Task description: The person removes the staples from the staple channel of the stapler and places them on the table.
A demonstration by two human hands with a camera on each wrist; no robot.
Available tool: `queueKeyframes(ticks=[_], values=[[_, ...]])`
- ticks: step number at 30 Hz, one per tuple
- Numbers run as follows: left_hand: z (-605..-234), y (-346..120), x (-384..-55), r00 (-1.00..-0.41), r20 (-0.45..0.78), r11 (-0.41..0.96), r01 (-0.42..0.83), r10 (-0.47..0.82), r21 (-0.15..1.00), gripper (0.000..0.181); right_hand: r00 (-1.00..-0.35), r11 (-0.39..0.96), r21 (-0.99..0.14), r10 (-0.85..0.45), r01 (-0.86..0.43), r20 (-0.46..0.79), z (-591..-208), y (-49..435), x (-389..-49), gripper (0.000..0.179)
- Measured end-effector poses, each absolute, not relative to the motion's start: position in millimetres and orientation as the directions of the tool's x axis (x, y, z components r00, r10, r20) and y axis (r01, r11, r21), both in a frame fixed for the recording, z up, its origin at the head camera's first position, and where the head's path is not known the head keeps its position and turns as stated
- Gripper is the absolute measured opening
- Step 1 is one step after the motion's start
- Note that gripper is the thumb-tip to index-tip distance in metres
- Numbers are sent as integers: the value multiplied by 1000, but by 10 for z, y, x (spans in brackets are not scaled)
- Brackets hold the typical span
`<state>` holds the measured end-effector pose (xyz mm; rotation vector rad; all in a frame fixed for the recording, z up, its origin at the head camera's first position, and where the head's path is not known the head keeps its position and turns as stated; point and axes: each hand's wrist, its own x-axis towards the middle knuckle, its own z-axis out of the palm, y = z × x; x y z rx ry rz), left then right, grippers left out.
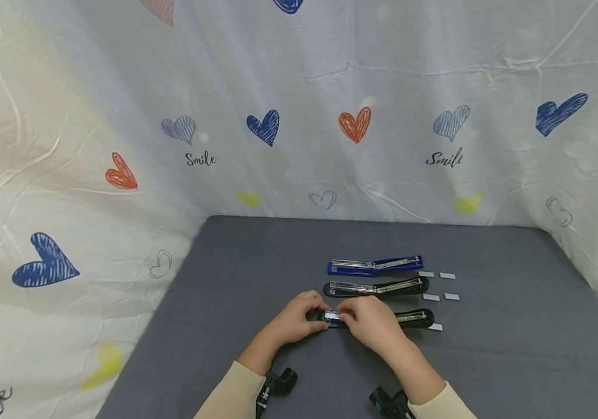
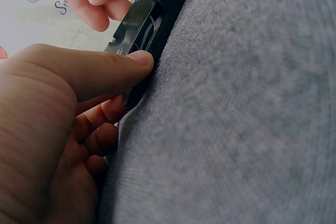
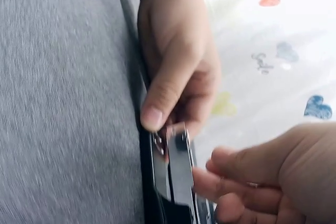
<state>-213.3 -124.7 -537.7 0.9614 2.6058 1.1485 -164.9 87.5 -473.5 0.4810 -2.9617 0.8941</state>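
Note:
An opened black stapler (image 1: 418, 318) lies nearest me on the table, its metal staple channel showing. My left hand (image 1: 294, 316) pinches its left end, thumb (image 2: 118, 71) on the near side and fingers beyond. Over the middle of the stapler is my right hand (image 1: 374, 323), its fingertips (image 3: 200, 179) at the metal channel (image 3: 181, 169) and loosely bent. The right hand hides part of the stapler in the head view. Behind it lie a second opened black stapler (image 1: 353, 289) and an opened blue stapler (image 1: 353, 267).
Small pale staple strips lie by the right ends of the staplers: two near the blue one (image 1: 448, 276), two near the middle one (image 1: 452, 297) and one by the nearest (image 1: 435, 327). A grey cloth covers the table (image 1: 513, 349); a heart-patterned curtain (image 1: 299, 169) hangs behind.

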Motion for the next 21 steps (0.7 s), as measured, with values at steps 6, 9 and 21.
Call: queueKeyframes(ticks=[6,9,21], values=[[-5381,-1239,-2139,-788,122,498,493,604,713,27,-961,812,-515,-241,-275,133,-4721,792,-1579,6],[-5381,-1237,-2136,-790,116,501,486,601,716,27,-969,805,-540,-204,-247,139,-4728,768,-1557,8],[-5375,-1234,-2125,-792,124,502,491,598,712,25,-994,772,-628,-49,-100,98,-4781,713,-1478,13]])
